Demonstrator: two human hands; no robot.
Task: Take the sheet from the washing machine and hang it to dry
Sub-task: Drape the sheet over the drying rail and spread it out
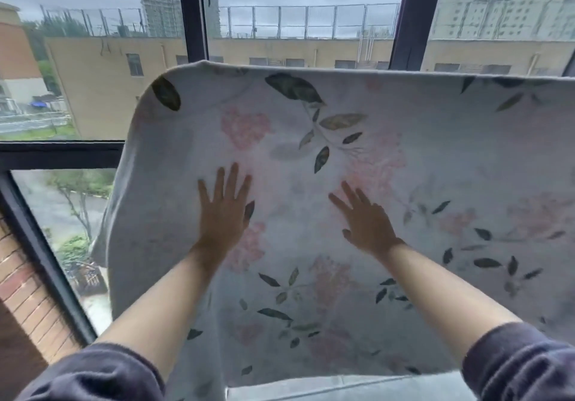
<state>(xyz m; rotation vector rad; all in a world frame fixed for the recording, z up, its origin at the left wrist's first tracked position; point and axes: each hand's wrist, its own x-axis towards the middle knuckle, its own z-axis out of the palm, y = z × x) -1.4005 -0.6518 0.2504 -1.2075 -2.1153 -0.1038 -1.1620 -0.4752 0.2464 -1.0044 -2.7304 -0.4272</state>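
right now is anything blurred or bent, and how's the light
Head view: flat grey daylight, no glare or hard shadows, backlighting the sheet; head view: wide-angle bend in the window frame and the sheet's top edge; head view: left hand and right hand slightly soft, far buildings smeared at top right.

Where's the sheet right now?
Head view: the floral sheet hangs in front of the window, filling centre and right, with the left hand and right hand pressed flat against it.

The white floral-printed cloth sheet [404, 151] is showing a matt, soft weave, the dark window frame [62, 151] is looking smooth, the red brick wall [21, 288] rough.
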